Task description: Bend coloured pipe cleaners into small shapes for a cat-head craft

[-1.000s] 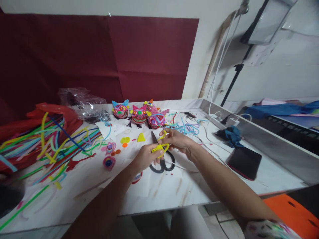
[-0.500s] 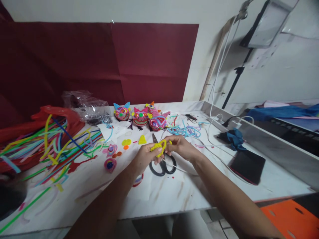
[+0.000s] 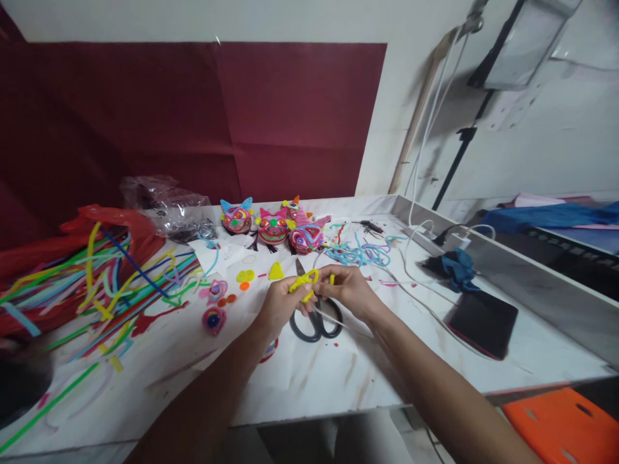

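Between my fingertips is a yellow fuzzy pipe cleaner (image 3: 304,281), bent and wound into a small coiled piece. My left hand (image 3: 282,303) is closed, pinching the wound part from the left. My right hand (image 3: 348,290) is closed too, with a yellow end of the same pipe cleaner showing at its fingers. Black-handled scissors (image 3: 309,332) lie on the table under both hands, partly covered by them. A yellow triangle (image 3: 276,270) and yellow discs (image 3: 245,276) lie just beyond my left hand.
Several colourful animal-face ornaments (image 3: 273,227) stand at the back. Loose pipe cleaners spill from a red plastic bag (image 3: 118,222) at left. Blue scraps (image 3: 360,251) lie beyond my right hand. A white cable (image 3: 425,309) and a dark phone-like slab (image 3: 483,322) are at right.
The yellow loop between my hands has become smaller, and the right fingers have shifted slightly around its end. Both hands stay in nearly the same place.
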Demonstrator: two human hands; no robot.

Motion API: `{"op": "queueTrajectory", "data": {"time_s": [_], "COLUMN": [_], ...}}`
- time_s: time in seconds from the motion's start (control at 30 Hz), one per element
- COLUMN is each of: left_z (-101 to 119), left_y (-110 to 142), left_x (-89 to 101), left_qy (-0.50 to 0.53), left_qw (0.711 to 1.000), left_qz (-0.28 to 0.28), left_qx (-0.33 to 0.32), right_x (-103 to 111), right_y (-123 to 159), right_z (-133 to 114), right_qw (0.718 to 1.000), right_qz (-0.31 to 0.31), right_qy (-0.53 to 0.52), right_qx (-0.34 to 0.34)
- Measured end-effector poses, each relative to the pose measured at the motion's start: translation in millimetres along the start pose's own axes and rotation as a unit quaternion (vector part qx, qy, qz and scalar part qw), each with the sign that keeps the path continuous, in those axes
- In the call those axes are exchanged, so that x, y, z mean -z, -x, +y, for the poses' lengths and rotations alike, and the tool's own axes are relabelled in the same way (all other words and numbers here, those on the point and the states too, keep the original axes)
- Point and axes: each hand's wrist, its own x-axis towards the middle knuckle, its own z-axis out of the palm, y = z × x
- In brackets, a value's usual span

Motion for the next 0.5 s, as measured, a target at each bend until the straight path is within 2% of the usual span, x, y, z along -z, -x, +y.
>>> {"op": "queueTrajectory", "data": {"time_s": [0.3, 0.5], "left_z": [-1.2, -6.9], "left_y": [0.9, -2.0], "left_x": [-4.0, -2.1], "left_qy": [-0.019, -0.058], "left_qw": [0.999, 0.997], "left_qz": [0.035, 0.039], "left_qx": [-0.012, -0.036], "right_x": [-6.0, -7.8], "right_y": [1.4, 0.4], "right_z": [3.3, 6.6], "right_qw": [0.996, 0.998], "right_qz": [0.067, 0.057], "right_qy": [0.036, 0.031], "right_qx": [0.04, 0.018]}}
